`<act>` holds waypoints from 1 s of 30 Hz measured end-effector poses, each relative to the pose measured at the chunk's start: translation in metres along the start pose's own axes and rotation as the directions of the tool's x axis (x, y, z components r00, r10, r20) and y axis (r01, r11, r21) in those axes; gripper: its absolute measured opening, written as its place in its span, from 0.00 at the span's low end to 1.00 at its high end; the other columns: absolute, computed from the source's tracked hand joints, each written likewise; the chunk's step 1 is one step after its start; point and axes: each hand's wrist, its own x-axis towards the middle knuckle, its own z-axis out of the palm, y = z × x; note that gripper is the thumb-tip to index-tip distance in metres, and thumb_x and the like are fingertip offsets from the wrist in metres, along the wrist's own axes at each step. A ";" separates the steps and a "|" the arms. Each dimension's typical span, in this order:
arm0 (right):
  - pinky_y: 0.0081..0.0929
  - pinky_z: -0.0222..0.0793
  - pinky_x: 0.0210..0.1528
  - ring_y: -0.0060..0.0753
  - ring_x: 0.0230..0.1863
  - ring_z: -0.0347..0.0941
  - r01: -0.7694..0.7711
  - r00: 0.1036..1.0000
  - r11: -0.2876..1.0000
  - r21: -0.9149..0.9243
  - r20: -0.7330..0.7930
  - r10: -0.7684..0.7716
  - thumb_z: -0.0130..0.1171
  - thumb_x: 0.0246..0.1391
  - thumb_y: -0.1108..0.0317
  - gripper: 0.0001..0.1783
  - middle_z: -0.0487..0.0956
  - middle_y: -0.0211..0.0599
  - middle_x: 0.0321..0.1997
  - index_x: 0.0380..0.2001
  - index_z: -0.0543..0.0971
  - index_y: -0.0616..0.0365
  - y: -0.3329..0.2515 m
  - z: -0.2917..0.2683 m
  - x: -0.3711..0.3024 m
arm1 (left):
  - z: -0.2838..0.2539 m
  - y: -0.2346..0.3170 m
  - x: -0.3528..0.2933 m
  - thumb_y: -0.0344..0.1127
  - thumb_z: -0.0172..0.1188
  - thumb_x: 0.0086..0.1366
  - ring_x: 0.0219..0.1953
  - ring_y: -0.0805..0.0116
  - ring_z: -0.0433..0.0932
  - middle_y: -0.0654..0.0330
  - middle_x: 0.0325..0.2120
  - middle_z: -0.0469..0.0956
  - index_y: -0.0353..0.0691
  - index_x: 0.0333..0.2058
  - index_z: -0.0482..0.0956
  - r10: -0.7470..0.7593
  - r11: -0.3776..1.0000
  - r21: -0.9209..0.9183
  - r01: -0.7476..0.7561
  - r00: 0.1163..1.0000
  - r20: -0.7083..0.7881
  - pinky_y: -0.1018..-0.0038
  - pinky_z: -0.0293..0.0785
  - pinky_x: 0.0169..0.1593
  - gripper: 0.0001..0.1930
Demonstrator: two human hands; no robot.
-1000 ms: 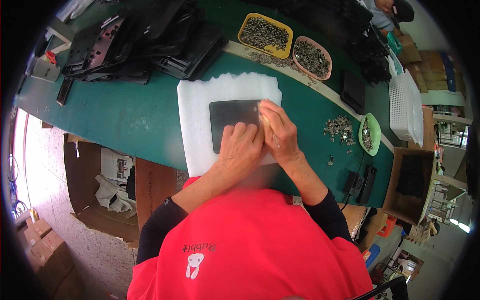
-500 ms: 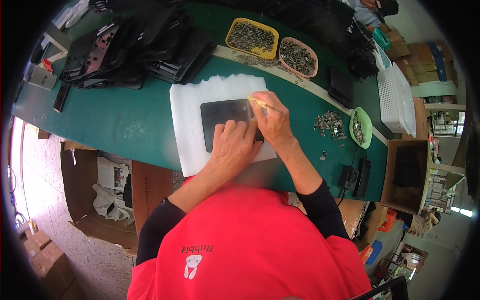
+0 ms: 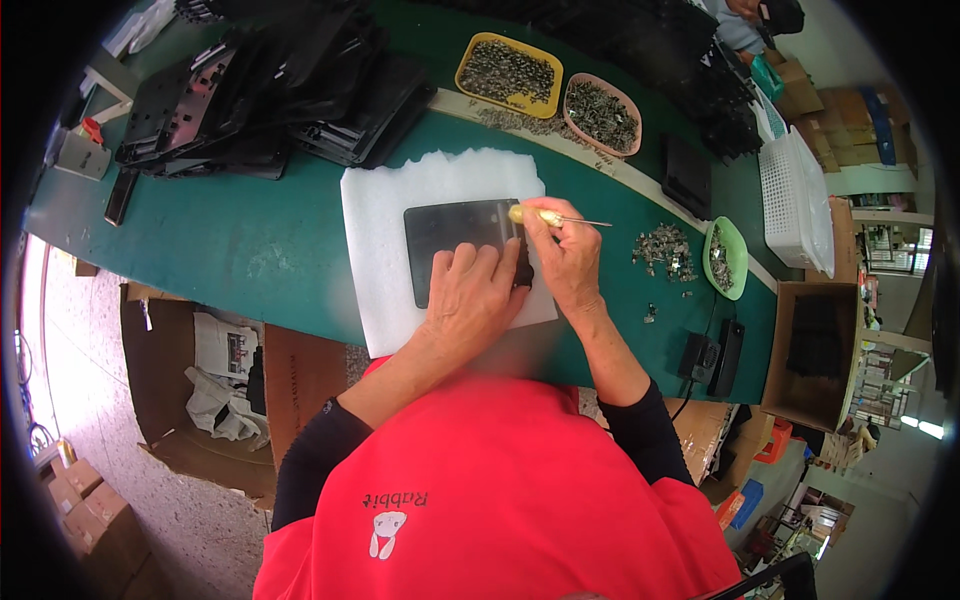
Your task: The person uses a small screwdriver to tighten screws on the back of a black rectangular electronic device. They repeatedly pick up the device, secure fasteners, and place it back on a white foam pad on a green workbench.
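A flat black plastic panel (image 3: 445,225) lies on a white foam sheet (image 3: 375,210) on the green bench. My left hand (image 3: 470,295) rests on the panel's lower right part, fingers laid across its surface and thumb by the right edge. In my right hand (image 3: 572,265) is a screwdriver (image 3: 545,215) with a yellowish handle, pinched between thumb and fingers. Its thin metal shaft points right, away from the panel, while the handle's butt end is over the panel's upper right corner. Whether the butt touches the panel I cannot tell.
Small metal parts fill a yellow tray (image 3: 547,108), a pink tray (image 3: 628,150) and a green bowl (image 3: 738,268). A loose heap of metal clips (image 3: 663,250) lies right of my hand. Black panels (image 3: 350,130) are stacked at the far left. A white basket (image 3: 790,200) stands at right.
My right hand has shifted slightly right and down, and the screwdriver has swung so its shaft now shows pointing right. My left hand stays on the panel, nearly unmoved.
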 end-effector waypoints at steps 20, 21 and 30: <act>0.28 0.72 0.33 0.29 0.29 0.78 -0.291 0.952 0.928 0.234 -0.030 0.306 0.54 0.58 0.66 0.11 0.81 0.43 0.30 0.32 0.79 0.64 0.011 -0.016 0.003 | 0.002 -0.002 0.002 0.32 0.68 0.52 0.37 0.62 0.72 0.63 0.31 0.72 0.44 0.43 0.81 0.208 0.978 -0.033 -0.207 0.978 0.028 0.65 0.67 0.42 0.17; 0.26 0.72 0.33 0.27 0.28 0.77 -0.294 0.949 0.923 0.250 -0.039 0.313 0.53 0.59 0.65 0.12 0.82 0.41 0.29 0.32 0.78 0.64 0.015 -0.022 0.000 | 0.002 -0.002 0.002 0.32 0.68 0.53 0.37 0.63 0.72 0.63 0.31 0.71 0.44 0.42 0.81 0.224 0.974 -0.050 -0.222 0.974 0.039 0.65 0.67 0.41 0.16; 0.20 0.59 0.15 0.17 0.12 0.63 -0.478 0.865 0.752 0.453 0.096 0.492 0.53 0.57 0.69 0.13 0.71 0.27 0.16 0.38 0.81 0.66 0.007 -0.058 -0.027 | -0.044 0.013 0.039 0.21 0.65 0.59 0.32 0.70 0.75 0.59 0.31 0.76 0.34 0.38 0.81 -0.072 0.851 -0.525 0.009 0.993 -0.099 0.76 0.71 0.37 0.08</act>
